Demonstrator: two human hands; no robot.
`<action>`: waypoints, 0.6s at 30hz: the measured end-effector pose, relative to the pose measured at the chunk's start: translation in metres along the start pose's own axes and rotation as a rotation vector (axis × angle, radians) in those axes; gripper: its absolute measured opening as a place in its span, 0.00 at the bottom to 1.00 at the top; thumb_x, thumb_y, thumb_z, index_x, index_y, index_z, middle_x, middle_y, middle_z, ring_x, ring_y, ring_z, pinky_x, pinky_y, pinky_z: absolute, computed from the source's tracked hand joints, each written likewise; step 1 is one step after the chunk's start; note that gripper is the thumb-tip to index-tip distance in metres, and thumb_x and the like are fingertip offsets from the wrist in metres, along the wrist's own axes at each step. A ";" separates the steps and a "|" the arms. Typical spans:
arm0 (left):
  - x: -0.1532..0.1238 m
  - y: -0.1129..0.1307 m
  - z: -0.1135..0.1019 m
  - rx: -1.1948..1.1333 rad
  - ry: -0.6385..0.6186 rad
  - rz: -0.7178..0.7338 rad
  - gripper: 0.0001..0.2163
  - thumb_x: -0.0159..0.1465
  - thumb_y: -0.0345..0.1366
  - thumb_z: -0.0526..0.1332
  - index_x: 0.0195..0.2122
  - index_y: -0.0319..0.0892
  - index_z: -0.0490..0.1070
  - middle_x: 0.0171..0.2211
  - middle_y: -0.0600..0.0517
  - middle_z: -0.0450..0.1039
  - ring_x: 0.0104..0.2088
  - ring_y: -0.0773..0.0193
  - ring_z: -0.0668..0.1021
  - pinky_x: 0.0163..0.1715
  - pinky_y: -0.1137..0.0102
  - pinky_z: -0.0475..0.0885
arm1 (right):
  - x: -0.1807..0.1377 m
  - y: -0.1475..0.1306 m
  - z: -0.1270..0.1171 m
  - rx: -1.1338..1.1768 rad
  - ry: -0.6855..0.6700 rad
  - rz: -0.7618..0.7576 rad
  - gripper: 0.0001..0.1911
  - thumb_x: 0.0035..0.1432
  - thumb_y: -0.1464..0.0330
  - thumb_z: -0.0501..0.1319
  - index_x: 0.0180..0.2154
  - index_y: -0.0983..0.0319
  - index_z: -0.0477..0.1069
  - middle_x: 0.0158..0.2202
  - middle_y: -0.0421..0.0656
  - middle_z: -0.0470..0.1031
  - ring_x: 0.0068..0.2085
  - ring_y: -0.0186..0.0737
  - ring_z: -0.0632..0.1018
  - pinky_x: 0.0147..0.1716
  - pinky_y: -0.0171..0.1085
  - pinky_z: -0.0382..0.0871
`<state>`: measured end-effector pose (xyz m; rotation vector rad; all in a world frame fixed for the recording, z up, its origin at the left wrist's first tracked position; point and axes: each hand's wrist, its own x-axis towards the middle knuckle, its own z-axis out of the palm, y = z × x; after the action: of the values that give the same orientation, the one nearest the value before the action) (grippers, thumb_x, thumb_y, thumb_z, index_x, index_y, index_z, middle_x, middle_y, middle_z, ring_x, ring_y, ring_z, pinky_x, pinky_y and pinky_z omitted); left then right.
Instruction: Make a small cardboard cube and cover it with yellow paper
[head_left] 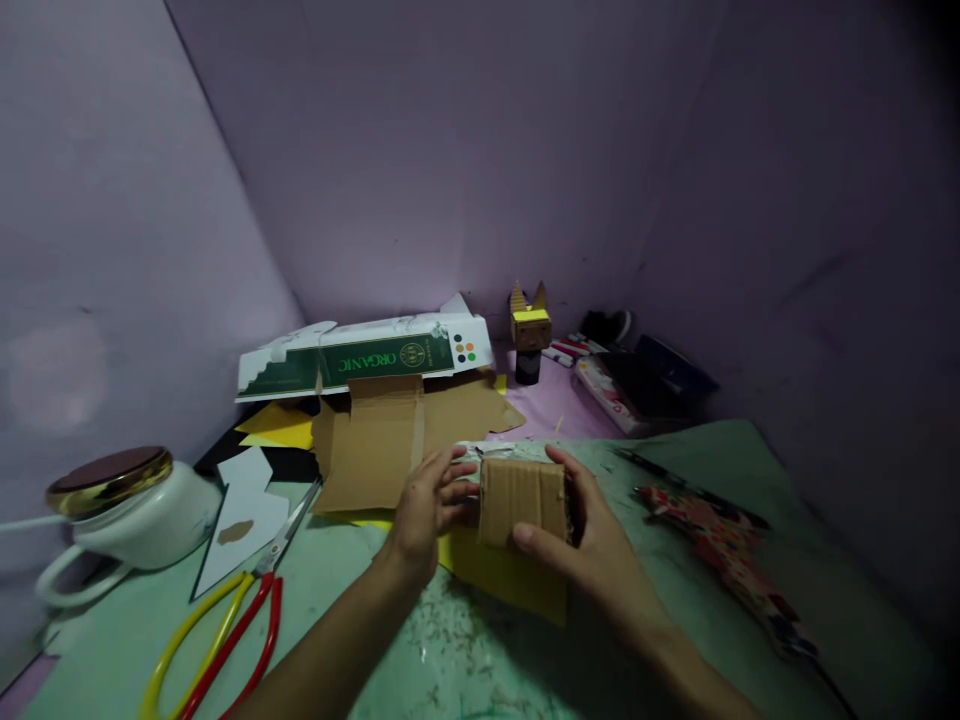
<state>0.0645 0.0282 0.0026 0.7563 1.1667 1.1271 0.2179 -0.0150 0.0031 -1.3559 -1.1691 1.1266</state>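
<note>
A small cardboard box [522, 492] with corrugated edges is held up in front of me. My right hand [592, 540] grips it from the right, thumb across its near face and fingers behind its right side. Left of the box, my left hand [429, 510] has its fingers apart and holds nothing; whether its fingertips touch the box's edge I cannot tell. Below both hands lies a yellow paper sheet [510, 580] on the green table cover [450, 660].
Scissors [266, 570] with red and yellow handles, white paper [244, 515] and a white mug [150, 515] are at left. Behind are cut cardboard [375, 450] and an ORGANIC carton [364, 358]. A cardboard animal-head figure [530, 330] stands at the back. A floral-patterned tool [727, 555] lies right.
</note>
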 end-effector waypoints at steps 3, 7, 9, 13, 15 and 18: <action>-0.006 0.013 -0.004 0.189 -0.070 0.114 0.14 0.47 0.46 0.67 0.27 0.39 0.74 0.24 0.53 0.73 0.26 0.65 0.73 0.26 0.73 0.65 | 0.008 0.001 -0.006 -0.077 0.187 -0.067 0.47 0.36 0.59 0.65 0.58 0.65 0.55 0.55 0.56 0.66 0.53 0.58 0.70 0.53 0.53 0.63; -0.010 0.017 -0.005 0.407 -0.096 0.210 0.09 0.45 0.39 0.69 0.19 0.39 0.73 0.17 0.55 0.69 0.23 0.67 0.68 0.26 0.72 0.60 | 0.009 0.003 -0.006 -0.098 0.196 -0.117 0.46 0.37 0.59 0.64 0.58 0.63 0.54 0.56 0.55 0.65 0.54 0.57 0.70 0.55 0.54 0.62; -0.010 0.014 -0.005 0.464 -0.089 0.243 0.09 0.47 0.41 0.67 0.21 0.40 0.74 0.19 0.54 0.70 0.24 0.65 0.70 0.27 0.71 0.61 | 0.007 0.003 -0.004 -0.105 0.160 -0.107 0.46 0.37 0.60 0.64 0.59 0.64 0.54 0.56 0.55 0.65 0.54 0.56 0.69 0.56 0.53 0.61; -0.012 0.013 -0.005 0.544 -0.072 0.273 0.09 0.48 0.42 0.64 0.20 0.40 0.74 0.19 0.53 0.70 0.24 0.65 0.70 0.26 0.71 0.61 | 0.004 0.002 -0.002 -0.113 0.107 -0.100 0.47 0.36 0.61 0.64 0.59 0.66 0.53 0.57 0.55 0.63 0.55 0.56 0.68 0.57 0.51 0.61; -0.016 0.016 -0.004 0.576 -0.064 0.278 0.09 0.47 0.41 0.63 0.19 0.40 0.74 0.18 0.53 0.69 0.23 0.65 0.69 0.25 0.71 0.61 | 0.004 0.001 -0.002 -0.076 0.072 -0.084 0.47 0.36 0.61 0.64 0.59 0.65 0.52 0.56 0.55 0.64 0.55 0.56 0.69 0.55 0.51 0.62; -0.020 0.021 -0.002 0.614 -0.064 0.289 0.10 0.47 0.41 0.62 0.18 0.40 0.74 0.18 0.53 0.69 0.22 0.65 0.69 0.24 0.71 0.61 | 0.006 0.002 -0.004 0.029 0.006 -0.017 0.48 0.36 0.62 0.65 0.59 0.64 0.51 0.52 0.53 0.67 0.52 0.56 0.70 0.51 0.50 0.66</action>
<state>0.0571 0.0150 0.0275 1.4590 1.3950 0.9661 0.2223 -0.0098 0.0016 -1.3239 -1.1533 1.1227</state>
